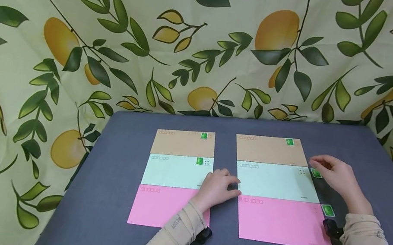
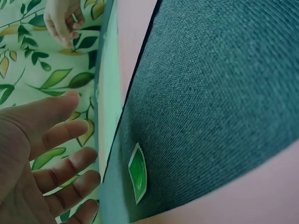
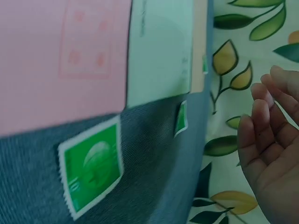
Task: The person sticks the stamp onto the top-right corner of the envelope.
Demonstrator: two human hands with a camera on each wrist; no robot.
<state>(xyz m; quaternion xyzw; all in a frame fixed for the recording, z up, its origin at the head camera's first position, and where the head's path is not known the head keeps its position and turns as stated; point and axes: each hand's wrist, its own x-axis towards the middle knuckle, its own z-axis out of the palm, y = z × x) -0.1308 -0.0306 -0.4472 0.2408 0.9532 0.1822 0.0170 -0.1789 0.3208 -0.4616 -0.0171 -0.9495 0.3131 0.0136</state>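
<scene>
My left hand (image 1: 217, 189) hovers at the right edge of the left envelope column, fingers spread and holding nothing. In the left wrist view a loose green stamp (image 2: 138, 175) lies on the cloth near its fingers. My right hand (image 1: 338, 178) is beside the right column, its fingers loosely bent with nothing visible in them. Near it on the cloth lie two green stamps, a farther stamp (image 1: 316, 173) and a nearer stamp (image 1: 328, 210). They lie beside the mint envelope (image 1: 273, 182) and the pink envelope (image 1: 281, 225). The right brown envelope (image 1: 266, 150) bears a stamp.
In the left column, a brown envelope (image 1: 181, 144) and a mint envelope (image 1: 171, 173) carry green stamps; a pink envelope (image 1: 149, 208) is partly covered by my left arm. All lie on a dark blue cloth (image 1: 105, 194). A leaf-patterned curtain (image 1: 128, 18) hangs behind.
</scene>
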